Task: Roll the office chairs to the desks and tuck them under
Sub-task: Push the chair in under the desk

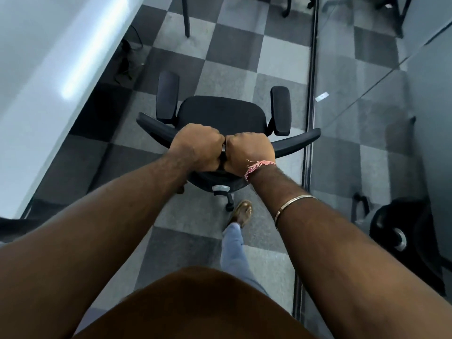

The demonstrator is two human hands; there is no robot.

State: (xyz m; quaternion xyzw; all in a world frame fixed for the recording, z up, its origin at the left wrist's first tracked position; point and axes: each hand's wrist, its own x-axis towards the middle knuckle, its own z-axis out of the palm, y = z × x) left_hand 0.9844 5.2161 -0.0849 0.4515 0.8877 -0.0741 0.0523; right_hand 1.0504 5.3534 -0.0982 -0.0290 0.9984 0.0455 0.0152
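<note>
The office chair [221, 116] stands on the checkered carpet [276, 59], just beside the white desk [36, 94] at the left, seat facing away from the person. The left hand [198, 145] and right hand [249, 150] both grip the top edge of the curved backrest [300, 140], fingers curled over it, knuckles touching at the centre. The right wrist carries a pink thread band [256, 167] (a metal bangle [291, 206] sits further up the forearm). A glass partition [367, 106] runs along the right.
</note>
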